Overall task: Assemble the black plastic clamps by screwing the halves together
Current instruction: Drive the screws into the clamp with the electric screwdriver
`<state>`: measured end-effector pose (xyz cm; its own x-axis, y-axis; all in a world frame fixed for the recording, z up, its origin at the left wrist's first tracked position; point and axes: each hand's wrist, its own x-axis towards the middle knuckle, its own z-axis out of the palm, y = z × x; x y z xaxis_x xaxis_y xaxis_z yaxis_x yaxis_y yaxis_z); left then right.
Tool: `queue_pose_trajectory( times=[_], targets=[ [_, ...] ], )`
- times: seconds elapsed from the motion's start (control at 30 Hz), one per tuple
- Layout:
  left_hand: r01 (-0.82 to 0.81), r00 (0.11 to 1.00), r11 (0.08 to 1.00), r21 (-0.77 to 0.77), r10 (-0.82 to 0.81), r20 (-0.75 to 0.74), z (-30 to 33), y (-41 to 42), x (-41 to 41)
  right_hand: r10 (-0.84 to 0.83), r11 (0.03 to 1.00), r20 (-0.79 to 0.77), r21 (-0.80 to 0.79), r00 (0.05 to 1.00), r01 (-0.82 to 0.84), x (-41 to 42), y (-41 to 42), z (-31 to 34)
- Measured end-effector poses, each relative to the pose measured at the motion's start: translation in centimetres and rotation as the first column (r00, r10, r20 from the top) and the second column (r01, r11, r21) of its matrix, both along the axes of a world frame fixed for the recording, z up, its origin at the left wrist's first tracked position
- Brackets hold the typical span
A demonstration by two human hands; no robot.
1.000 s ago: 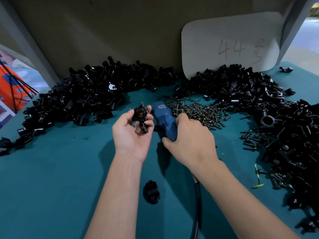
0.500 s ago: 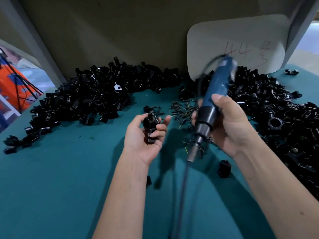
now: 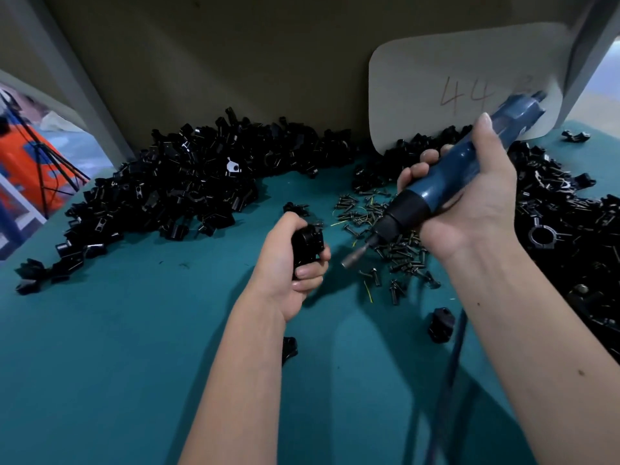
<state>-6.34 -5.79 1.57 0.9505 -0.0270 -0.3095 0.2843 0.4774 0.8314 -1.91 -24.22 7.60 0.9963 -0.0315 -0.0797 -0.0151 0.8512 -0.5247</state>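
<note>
Left hand [image 3: 285,263] at frame centre, fingers curled round black plastic clamp [image 3: 307,246], held above teal bench [image 3: 117,347]. Right hand [image 3: 469,203], centre right, grips blue electric screwdriver [image 3: 463,169]; metal bit [image 3: 357,255] angled down-left, tip just beside clamp, not touching. Dark screws [image 3: 396,250] scattered on bench under tool. Black clamp-half heaps upper left [image 3: 174,196] and right edge [image 3: 570,229]. White card marked "44" [image 3: 453,85] upper right.

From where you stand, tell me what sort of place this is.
Probably a small factory assembly bench: heaps of black clamp parts on a teal table, loose screws, and a corded blue electric screwdriver in the right hand.
</note>
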Motion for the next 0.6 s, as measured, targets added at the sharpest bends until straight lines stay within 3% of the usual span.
queue_pose_trajectory(
  times=[0.1,0.23,0.4,0.6],
  targets=[
    [0.007,0.997,0.953,0.302,-0.030,0.071,-0.16,0.13,-0.06,-0.038,0.999,0.019,-0.015,0.999,0.038,0.52,-0.05,-0.02],
    [0.076,0.986,0.858,0.507,-0.140,0.089,-0.28,0.45,-0.11,-0.098,0.989,0.060,-0.104,0.993,0.104,0.69,0.07,-0.16],
    [0.214,0.966,0.772,0.598,-0.259,-0.011,-0.62,0.59,-0.34,-0.159,0.975,0.058,-0.145,0.986,0.165,0.48,0.21,-0.29],
    [0.227,0.959,0.754,0.616,-0.285,-0.005,-0.81,0.45,-0.16,-0.146,0.973,0.073,-0.168,0.987,0.157,0.42,0.11,-0.38]
  ],
)
